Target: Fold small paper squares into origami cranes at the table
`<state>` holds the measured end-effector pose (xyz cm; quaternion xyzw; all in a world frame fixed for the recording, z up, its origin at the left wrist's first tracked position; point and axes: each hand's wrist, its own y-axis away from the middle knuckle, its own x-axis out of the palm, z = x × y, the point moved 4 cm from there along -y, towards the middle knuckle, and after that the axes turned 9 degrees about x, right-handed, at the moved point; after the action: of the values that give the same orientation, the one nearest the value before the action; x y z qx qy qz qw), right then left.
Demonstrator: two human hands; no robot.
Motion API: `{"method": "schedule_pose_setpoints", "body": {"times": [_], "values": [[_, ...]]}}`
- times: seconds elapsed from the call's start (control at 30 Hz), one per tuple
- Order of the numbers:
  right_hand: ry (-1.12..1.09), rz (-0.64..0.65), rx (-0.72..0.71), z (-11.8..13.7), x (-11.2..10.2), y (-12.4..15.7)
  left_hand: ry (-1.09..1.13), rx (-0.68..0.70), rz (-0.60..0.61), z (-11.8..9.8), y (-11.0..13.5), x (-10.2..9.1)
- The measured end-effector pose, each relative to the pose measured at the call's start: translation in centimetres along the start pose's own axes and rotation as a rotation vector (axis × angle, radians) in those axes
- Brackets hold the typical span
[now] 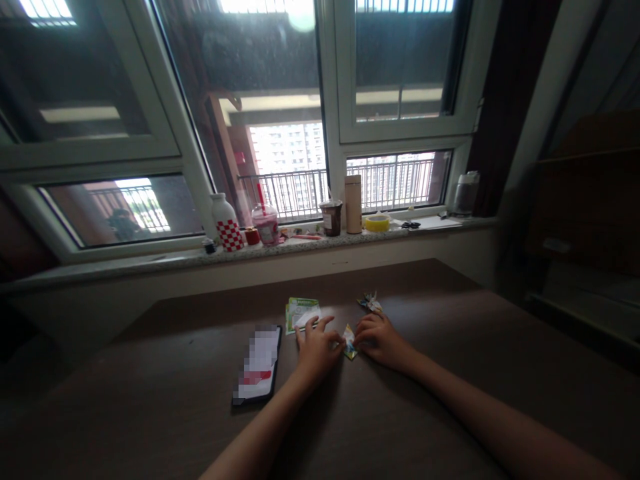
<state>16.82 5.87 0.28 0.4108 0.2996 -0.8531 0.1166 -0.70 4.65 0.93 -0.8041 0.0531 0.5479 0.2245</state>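
Observation:
A small folded piece of printed paper (349,343), yellow, white and blue with pointed ends, lies between my hands on the table. My left hand (319,348) grips its left side with closed fingertips, while other fingers stick out over the edge of some green-and-white printed cards (303,315). On the paper's right side, my right hand (383,341) is curled with its fingertips pressed together at the edge. Just beyond that hand sits a folded, spiky paper piece (371,301) in similar colours. A phone (259,365) with a blurred-out screen rests left of my left forearm.
The brown table (165,373) reaches toward a window. Along the stone sill (300,245) stand a red-checked white bottle (228,225), a pink drink cup (266,225), a brown drink cup (331,219), a tan flask (353,205), yellow tape (377,223) and a clear jug (467,195).

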Motion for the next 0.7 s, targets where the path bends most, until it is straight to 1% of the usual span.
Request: {"method": "schedule_pose_setpoints", "body": {"times": [0.13, 0.27, 0.7], "values": [[0.001, 0.023, 0.022, -0.23, -0.09, -0.03, -0.013, 0.007, 0.083, 0.5, -0.3, -0.12], [-0.005, 0.033, 0.015, -0.49, 0.02, -0.11, -0.008, 0.002, 0.131, 0.88, -0.43, -0.19], [0.008, 0.052, 0.024, 0.0, -0.22, -0.03, -0.019, -0.01, 0.127, 0.65, -0.51, -0.38]]}}
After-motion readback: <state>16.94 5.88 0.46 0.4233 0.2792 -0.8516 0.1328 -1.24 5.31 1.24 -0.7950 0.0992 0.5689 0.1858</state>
